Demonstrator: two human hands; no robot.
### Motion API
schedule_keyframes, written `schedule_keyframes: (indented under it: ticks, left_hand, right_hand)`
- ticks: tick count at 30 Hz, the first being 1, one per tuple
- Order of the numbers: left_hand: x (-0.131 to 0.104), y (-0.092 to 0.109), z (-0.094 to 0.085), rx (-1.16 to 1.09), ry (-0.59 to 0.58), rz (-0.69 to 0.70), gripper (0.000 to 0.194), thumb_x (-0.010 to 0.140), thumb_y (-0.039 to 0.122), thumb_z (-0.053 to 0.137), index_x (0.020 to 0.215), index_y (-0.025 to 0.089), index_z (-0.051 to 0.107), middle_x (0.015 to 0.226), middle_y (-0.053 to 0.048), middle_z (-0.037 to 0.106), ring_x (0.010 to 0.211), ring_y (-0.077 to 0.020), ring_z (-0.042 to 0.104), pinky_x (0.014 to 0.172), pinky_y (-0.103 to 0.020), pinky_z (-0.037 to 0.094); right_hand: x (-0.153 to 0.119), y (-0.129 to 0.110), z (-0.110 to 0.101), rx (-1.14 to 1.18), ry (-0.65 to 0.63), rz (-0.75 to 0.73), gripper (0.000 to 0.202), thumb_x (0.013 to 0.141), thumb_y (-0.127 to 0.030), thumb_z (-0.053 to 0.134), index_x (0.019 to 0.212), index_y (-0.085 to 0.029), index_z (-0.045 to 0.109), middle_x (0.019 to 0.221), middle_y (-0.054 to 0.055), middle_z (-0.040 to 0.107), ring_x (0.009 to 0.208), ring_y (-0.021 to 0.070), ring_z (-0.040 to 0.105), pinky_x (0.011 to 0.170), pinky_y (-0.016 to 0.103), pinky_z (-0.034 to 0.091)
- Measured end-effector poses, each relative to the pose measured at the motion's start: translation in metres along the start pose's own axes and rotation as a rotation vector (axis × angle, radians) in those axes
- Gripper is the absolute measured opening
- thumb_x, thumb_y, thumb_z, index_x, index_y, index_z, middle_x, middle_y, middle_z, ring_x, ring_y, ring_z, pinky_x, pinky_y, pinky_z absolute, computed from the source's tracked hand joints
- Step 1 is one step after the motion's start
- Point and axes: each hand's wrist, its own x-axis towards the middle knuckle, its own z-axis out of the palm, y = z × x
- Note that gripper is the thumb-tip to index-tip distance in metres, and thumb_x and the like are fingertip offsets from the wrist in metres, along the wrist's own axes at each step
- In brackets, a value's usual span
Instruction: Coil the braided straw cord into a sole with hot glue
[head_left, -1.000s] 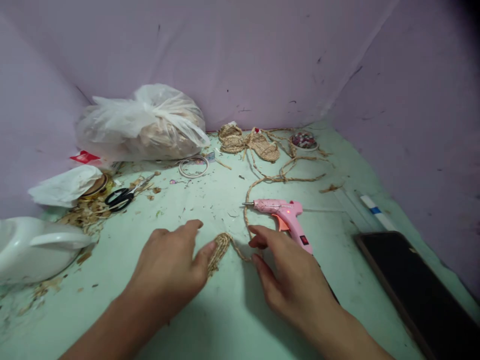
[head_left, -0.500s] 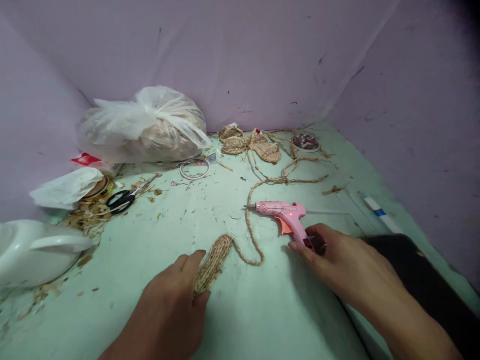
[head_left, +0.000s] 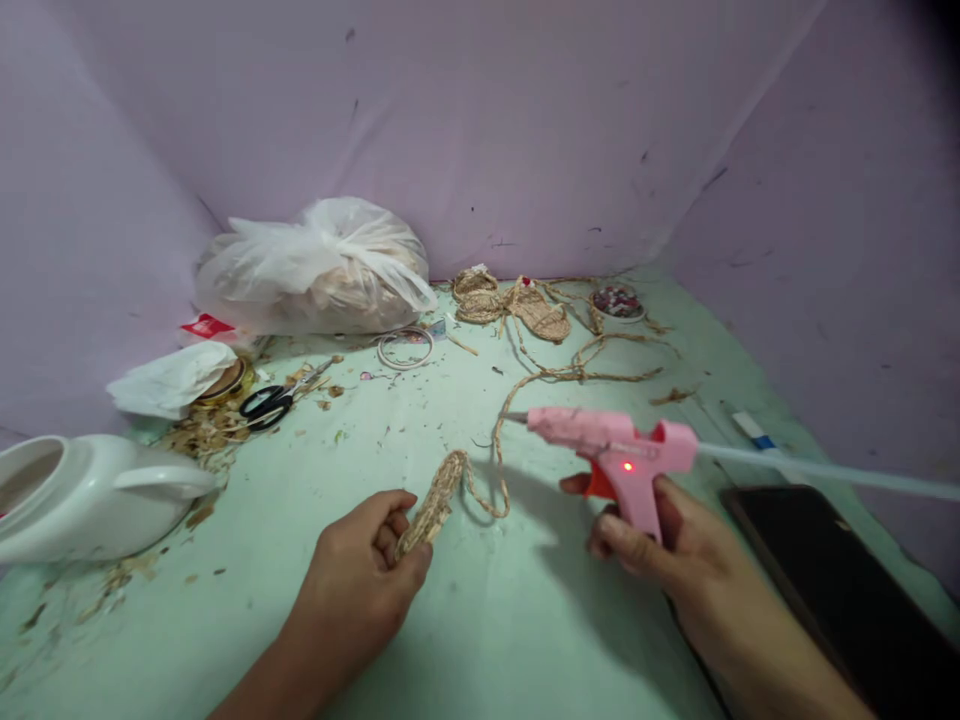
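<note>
Between the thumb and fingers of my left hand [head_left: 367,570] is a flat coiled piece of braided straw [head_left: 436,500], tilted up at its far end. From it a braided cord [head_left: 499,440] loops over the table toward the back. My right hand [head_left: 660,550] is closed round the handle of a pink glue gun [head_left: 600,440], raised above the table. Its nozzle points left, a red light glows on it, and a long clear glue stick [head_left: 817,468] sticks out of its rear.
Black scissors [head_left: 274,400] and straw scraps lie at the left, near a white pitcher [head_left: 97,500]. At the back are a plastic bag [head_left: 322,270], woven straw pieces [head_left: 540,312] and a small bowl [head_left: 619,303]. A dark phone-like slab [head_left: 832,590] lies at right.
My right hand has gripped the glue gun and lifted it off the table. My left hand has tilted the coiled straw piece more onto its edge. The view has shifted slightly.
</note>
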Motion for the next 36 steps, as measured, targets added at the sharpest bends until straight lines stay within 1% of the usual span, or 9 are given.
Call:
schedule_keyframes:
  ticks: [7, 9, 12, 19, 24, 26, 29, 33, 36]
  left_hand:
    - [0.002, -0.001, 0.0, 0.029, -0.01, -0.012, 0.028, 0.068, 0.036, 0.057, 0.088, 0.017, 0.058, 0.062, 0.003, 0.052, 0.049, -0.0105, 0.049, 0.048, -0.023, 0.043]
    - [0.003, -0.002, -0.002, 0.03, -0.058, -0.013, 0.029, 0.068, 0.036, 0.057, 0.089, 0.017, 0.058, 0.062, 0.003, 0.052, 0.05, -0.0106, 0.049, 0.048, -0.023, 0.042]
    - [0.005, -0.005, -0.003, 0.023, -0.088, -0.018, 0.03, 0.068, 0.037, 0.056, 0.09, 0.017, 0.057, 0.064, 0.003, 0.052, 0.05, -0.0104, 0.048, 0.048, -0.023, 0.041]
    - [0.005, -0.009, -0.001, 0.078, -0.116, -0.026, 0.032, 0.069, 0.037, 0.054, 0.094, 0.018, 0.057, 0.058, 0.005, 0.049, 0.049, -0.0111, 0.047, 0.048, -0.023, 0.037]
    - [0.004, -0.006, -0.002, 0.133, -0.11, -0.031, 0.031, 0.067, 0.036, 0.052, 0.092, 0.018, 0.058, 0.055, 0.004, 0.048, 0.049, -0.0128, 0.047, 0.045, -0.023, 0.034]
    - [0.003, -0.006, -0.003, 0.158, -0.096, -0.026, 0.031, 0.067, 0.036, 0.052, 0.091, 0.018, 0.058, 0.054, 0.005, 0.047, 0.049, -0.0132, 0.046, 0.045, -0.023, 0.034]
    - [0.002, -0.008, -0.003, 0.184, -0.07, -0.011, 0.032, 0.066, 0.036, 0.052, 0.092, 0.018, 0.058, 0.055, 0.004, 0.047, 0.049, -0.0131, 0.046, 0.046, -0.024, 0.035]
    - [0.003, -0.008, -0.004, 0.168, -0.071, -0.029, 0.034, 0.066, 0.038, 0.05, 0.093, 0.017, 0.058, 0.057, 0.004, 0.049, 0.048, -0.0123, 0.045, 0.047, -0.025, 0.037]
    - [0.005, -0.008, -0.005, 0.143, -0.086, -0.02, 0.033, 0.066, 0.038, 0.051, 0.092, 0.018, 0.057, 0.058, 0.004, 0.049, 0.047, -0.0115, 0.045, 0.048, -0.025, 0.037]
  right_hand:
    - [-0.035, 0.024, 0.015, 0.013, -0.187, 0.064, 0.032, 0.077, -0.048, 0.059, 0.094, -0.021, 0.066, 0.074, 0.003, 0.062, 0.077, 0.0226, 0.061, 0.065, 0.031, 0.049]
    - [-0.033, 0.023, 0.02, 0.086, -0.196, 0.126, 0.037, 0.077, -0.048, 0.061, 0.099, -0.019, 0.065, 0.069, 0.002, 0.062, 0.068, 0.0197, 0.059, 0.06, 0.03, 0.048]
    - [-0.02, 0.016, 0.031, 0.283, -0.244, 0.2, 0.043, 0.078, -0.048, 0.061, 0.107, -0.016, 0.062, 0.069, 0.004, 0.065, 0.059, 0.0168, 0.057, 0.054, 0.029, 0.047]
    - [0.028, -0.011, 0.042, 0.548, -0.223, 0.193, 0.034, 0.067, -0.029, 0.074, 0.099, -0.021, 0.066, 0.113, 0.008, 0.067, 0.1, 0.0256, 0.063, 0.075, 0.034, 0.054]
    - [0.065, -0.02, 0.038, 0.701, -0.143, 0.225, 0.01, 0.063, -0.025, 0.069, 0.069, -0.018, 0.064, 0.111, 0.012, 0.067, 0.11, 0.0293, 0.058, 0.084, 0.04, 0.053]
    - [0.071, -0.019, 0.037, 0.666, -0.089, 0.168, 0.013, 0.063, -0.024, 0.07, 0.074, -0.018, 0.064, 0.112, 0.01, 0.067, 0.107, 0.0258, 0.06, 0.081, 0.036, 0.054]
    - [0.062, -0.018, 0.035, 0.552, -0.006, 0.093, 0.025, 0.064, -0.021, 0.073, 0.086, -0.019, 0.064, 0.105, 0.006, 0.067, 0.081, 0.0171, 0.064, 0.065, 0.027, 0.054]
    - [0.023, -0.015, 0.03, 0.101, -0.009, 0.048, 0.032, 0.069, -0.031, 0.068, 0.096, -0.016, 0.063, 0.062, -0.001, 0.062, 0.051, 0.0132, 0.052, 0.051, 0.026, 0.045]
    - [-0.008, -0.005, 0.025, -0.06, -0.021, 0.121, 0.034, 0.073, -0.042, 0.061, 0.095, -0.016, 0.065, 0.053, -0.002, 0.054, 0.05, 0.0152, 0.051, 0.049, 0.027, 0.043]
